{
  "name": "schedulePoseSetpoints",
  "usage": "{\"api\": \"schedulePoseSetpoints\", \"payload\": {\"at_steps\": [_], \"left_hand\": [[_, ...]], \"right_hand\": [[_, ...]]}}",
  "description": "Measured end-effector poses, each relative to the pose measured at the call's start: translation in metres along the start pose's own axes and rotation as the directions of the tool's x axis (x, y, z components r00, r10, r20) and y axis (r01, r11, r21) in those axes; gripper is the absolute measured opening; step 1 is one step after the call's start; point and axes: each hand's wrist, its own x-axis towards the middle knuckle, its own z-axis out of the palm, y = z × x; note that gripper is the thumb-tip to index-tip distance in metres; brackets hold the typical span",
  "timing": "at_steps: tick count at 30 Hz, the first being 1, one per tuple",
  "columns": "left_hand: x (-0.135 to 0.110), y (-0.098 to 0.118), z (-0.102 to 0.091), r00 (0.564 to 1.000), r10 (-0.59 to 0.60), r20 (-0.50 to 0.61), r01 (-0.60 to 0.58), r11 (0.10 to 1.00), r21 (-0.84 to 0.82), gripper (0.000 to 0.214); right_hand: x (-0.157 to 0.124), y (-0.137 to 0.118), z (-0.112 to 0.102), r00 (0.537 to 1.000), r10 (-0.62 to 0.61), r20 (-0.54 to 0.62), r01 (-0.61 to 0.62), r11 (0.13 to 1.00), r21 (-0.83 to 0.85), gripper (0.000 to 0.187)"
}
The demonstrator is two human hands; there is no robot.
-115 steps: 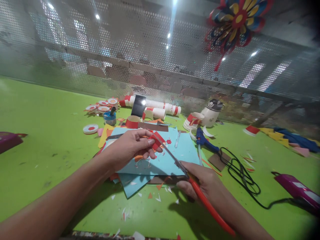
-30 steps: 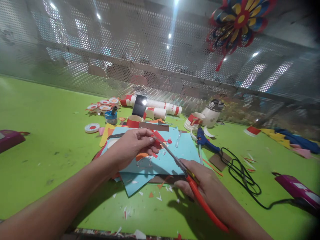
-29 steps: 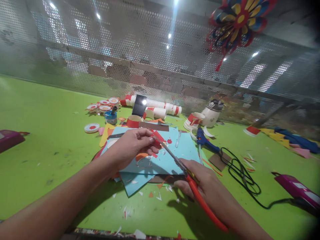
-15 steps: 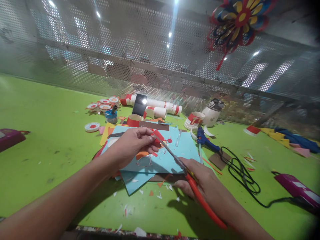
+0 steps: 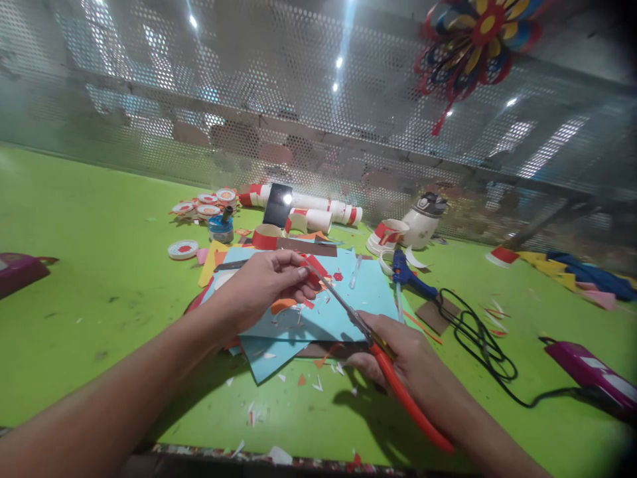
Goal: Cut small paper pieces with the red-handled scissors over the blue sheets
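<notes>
I see the green tabletop (image 5: 99,358), which carries, around its middle, the blue paper (image 5: 371,299). Above this paper are the red-handled scissors (image 5: 359,323), with my right hand (image 5: 405,348) wrapped around the handle. The fingers of my left hand (image 5: 269,282) pinch a red piece of paper (image 5: 317,265) near the blade tips; whether the blades bite into it, I cannot tell. A smaller red scrap (image 5: 338,277) lies just beside.

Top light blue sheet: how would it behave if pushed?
The top light blue sheet looks thin, so it may buckle. Resting over another blue sheet, it could slide across it. The small red piece lying on it would probably shift too.
</notes>
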Motion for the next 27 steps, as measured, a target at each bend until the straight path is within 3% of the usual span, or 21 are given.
{"api": "schedulePoseSetpoints", "payload": {"at_steps": [27], "left_hand": [[0.0053,-0.0043,-0.0064,0.996,-0.085,0.025,0.087,0.995,-0.045,0.012]], "right_hand": [[0.0017,0.0099,0.0087,0.998,-0.053,-0.04,0.053,0.999,-0.005,0.032]]}}
